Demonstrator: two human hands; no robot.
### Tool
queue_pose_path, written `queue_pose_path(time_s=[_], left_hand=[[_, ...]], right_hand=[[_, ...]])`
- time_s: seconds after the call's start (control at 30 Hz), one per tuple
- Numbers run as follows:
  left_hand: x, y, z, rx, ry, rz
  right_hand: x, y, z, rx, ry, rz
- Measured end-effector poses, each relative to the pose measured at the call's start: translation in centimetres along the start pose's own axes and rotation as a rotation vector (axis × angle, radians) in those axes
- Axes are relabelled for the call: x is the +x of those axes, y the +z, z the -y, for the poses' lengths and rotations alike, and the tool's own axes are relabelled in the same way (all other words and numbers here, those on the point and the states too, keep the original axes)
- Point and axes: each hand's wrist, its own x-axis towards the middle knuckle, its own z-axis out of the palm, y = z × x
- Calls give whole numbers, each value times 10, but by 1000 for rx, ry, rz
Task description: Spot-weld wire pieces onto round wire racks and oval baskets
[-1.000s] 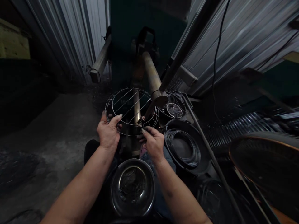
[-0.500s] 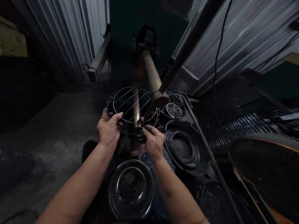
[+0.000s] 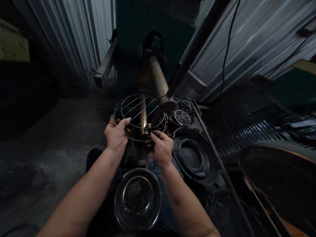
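Left hand clasps the near-left rim of a round steel-wire frame, fingers curled over the wire and thumb behind it. The frame lies just ahead of both hands, its circular face tilted up, with parallel cross-wires running diagonally across it. On the gritty grey concrete floor side, the left arm comes in from the lower left. Below the hands sits a polished steel bowl holding loose wire. Right hand is pinched at the frame's near-right edge beside a small copper-coloured fitting, but what its fingers hold is too dark to tell. That edge sits closest to the flared end of a long pale steel pipe. Further right lies a black round pan with a coil of bright wire.
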Motion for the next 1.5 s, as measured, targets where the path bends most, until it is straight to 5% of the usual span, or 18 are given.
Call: queue_pose_path(time_s=[0.27, 0.8, 1.13, 1.5], left_hand=[[-8, -9, 3, -33, 24, 9], [8, 2, 4, 12, 22, -12], [6, 6, -1, 39, 5, -27], [10, 4, -1, 54, 1, 48]], right_hand=[[-4, -4, -12, 27, -9, -3], [5, 0, -4, -60, -25, -6], [12, -22, -42, -453, -396, 2], [16, -22, -40, -418, -415, 70]])
